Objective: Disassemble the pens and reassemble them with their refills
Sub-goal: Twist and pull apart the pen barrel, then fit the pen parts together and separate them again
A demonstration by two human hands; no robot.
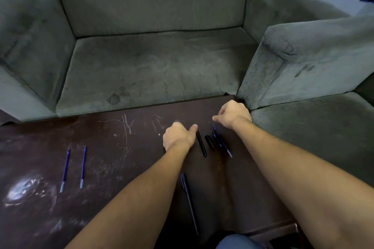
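Pen parts, a barrel (201,144), cap (209,141) and refill (222,141), lie between both hands. Left hand (178,136), curled and empty, is at the barrel's 9 o'clock; right hand (232,114), curled, grip unclear. Mid-disassembly, I judge; next, slide the refill into the barrel.

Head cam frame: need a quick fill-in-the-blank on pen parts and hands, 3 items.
1. Off to the left on the table lie ___ blue refills.
2. The short black cap lies between the black barrel and the ___ hand's side.
3. The left hand is ___ the right hand.

Answers: two; right; nearer than
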